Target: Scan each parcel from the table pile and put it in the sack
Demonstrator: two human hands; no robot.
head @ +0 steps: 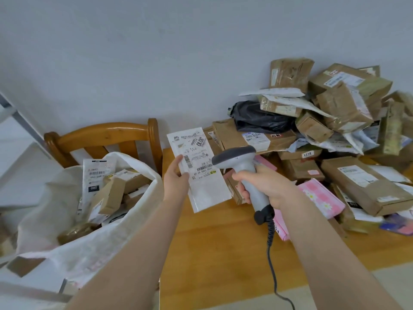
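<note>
Left hand pinches white mailer upright, label facing scanner gripped in right hand; sack lies leftward.

Sack left of table, parcel pile at its far right, chair behind sack

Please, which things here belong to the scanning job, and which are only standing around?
Part of the job:
- white flat parcel in left hand
- scanner in right hand
- parcel pile on the table
- white sack, already holding parcels

Just there:
- wooden chair behind the sack
</note>
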